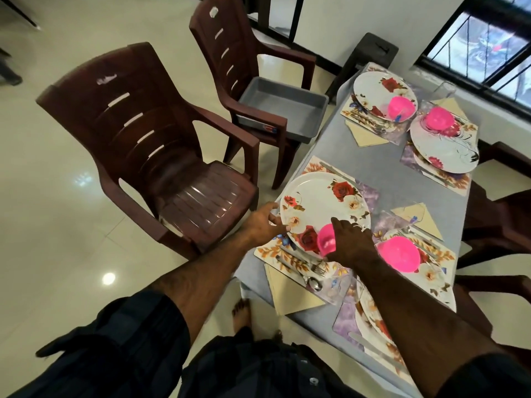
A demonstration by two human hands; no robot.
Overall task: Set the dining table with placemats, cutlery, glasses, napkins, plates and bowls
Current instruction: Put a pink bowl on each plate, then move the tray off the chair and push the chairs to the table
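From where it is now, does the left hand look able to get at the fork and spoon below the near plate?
Probably yes. The left hand touches the plate rim, with the fork and spoon lying uncovered just beside it; only the right hand, holding the pink bowl, crowds that side.

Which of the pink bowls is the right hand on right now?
The pink bowl on the nearest left floral plate. The right hand covers it; the other three bowls sit untouched.

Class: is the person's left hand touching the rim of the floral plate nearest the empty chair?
Touching. The head view shows the left hand's fingertips on the floral plate's left rim.
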